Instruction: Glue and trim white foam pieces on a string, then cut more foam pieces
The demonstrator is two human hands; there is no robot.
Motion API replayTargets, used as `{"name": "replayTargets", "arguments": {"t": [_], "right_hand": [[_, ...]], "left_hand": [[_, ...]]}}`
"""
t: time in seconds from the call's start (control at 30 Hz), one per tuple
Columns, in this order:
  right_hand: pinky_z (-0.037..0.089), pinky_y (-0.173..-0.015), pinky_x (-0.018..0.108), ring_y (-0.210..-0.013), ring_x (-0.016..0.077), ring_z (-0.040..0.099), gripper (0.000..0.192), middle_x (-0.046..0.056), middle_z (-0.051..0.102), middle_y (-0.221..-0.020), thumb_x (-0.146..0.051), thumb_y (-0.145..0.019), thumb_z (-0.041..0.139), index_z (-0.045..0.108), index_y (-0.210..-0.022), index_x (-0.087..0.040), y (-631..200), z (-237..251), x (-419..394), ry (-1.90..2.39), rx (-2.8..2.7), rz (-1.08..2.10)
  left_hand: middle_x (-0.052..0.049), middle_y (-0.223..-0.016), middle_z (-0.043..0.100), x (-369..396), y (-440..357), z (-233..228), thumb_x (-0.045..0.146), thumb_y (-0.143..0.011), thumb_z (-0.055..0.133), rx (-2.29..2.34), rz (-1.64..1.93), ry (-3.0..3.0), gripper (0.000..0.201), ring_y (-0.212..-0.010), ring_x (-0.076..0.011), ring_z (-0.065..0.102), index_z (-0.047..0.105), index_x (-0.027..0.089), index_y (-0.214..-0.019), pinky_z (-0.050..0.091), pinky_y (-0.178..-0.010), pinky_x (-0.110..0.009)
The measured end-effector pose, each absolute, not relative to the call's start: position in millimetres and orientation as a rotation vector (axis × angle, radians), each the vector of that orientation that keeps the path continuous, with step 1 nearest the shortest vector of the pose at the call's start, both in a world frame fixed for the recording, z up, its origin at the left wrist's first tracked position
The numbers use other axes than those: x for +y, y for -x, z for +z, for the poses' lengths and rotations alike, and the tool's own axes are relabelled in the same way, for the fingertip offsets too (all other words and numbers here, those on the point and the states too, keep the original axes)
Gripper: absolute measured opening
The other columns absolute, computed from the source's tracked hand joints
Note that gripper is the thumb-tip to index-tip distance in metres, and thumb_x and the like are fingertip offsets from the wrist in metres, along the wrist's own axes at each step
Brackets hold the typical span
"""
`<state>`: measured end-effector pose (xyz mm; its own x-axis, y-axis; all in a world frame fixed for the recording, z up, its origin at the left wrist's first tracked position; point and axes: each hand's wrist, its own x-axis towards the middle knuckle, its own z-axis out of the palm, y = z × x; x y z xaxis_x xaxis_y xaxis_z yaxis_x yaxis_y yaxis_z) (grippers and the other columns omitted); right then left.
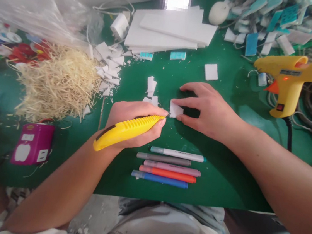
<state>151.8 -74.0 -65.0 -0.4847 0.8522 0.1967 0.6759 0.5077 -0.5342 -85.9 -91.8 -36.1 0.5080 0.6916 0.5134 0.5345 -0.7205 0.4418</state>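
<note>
The left hand (134,123) grips a yellow utility knife (126,130), fingers wrapped round it, tip at a white foam piece (175,109). The right hand (206,111) pins that piece to the green table (223,174), fingers spread.

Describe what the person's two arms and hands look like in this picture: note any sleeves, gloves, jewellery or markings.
Both arms are bare from the edge of the picture to the fingertips. The left hand and right hand wear no gloves, and no rings, watch or bracelet show. No sleeve reaches the forearms; only pale cloth shows at the bottom of the picture. No markings are visible on either arm.
</note>
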Motion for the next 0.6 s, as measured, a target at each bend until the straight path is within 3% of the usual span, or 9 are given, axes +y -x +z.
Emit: {"name": "replayTargets", "arguments": {"t": [0.13, 0.4, 0.6], "right_hand": [[0.049, -0.11, 0.057, -0.13, 0.0361, 0.06, 0.034, 0.014, 0.068, -0.138, -0.026, -0.086, 0.073, 0.082, -0.119, -0.024, -152, -67, -74, 1.246, -2.308, 0.533], [0.05, -0.107, 0.059, -0.127, 0.0371, 0.062, 0.034, 0.017, 0.068, -0.136, -0.028, -0.088, 0.072, 0.082, -0.12, -0.022, -152, -68, -74, 1.21, -2.319, 0.504], [0.049, -0.108, 0.059, -0.128, 0.0369, 0.061, 0.034, 0.016, 0.068, -0.137, -0.031, -0.09, 0.069, 0.082, -0.121, -0.024, -153, -68, -73, 1.213, -2.329, 0.512]], "left_hand": [[0.001, -0.085, 0.082, -93, 85, -39, 0.02, -0.091, 0.068, 1.059, 1.136, -2.449, 0.008, -0.071, -0.014, 0.078, 0.075, 0.023, -0.09, 0.066, -0.07, -0.022], [0.005, -0.091, 0.082, -90, 80, -53, 0.03, -0.092, 0.072, 1.061, 1.194, -2.297, 0.006, -0.071, -0.0158, 0.077, 0.076, 0.031, -0.096, 0.068, -0.067, -0.027], [0.001, -0.1, 0.083, -88, 77, -50, 0.023, -0.09, 0.077, 0.992, 1.141, -2.361, 0.01, -0.084, -0.016, 0.08, 0.077, 0.025, -0.1, 0.068, -0.082, -0.023]]}}
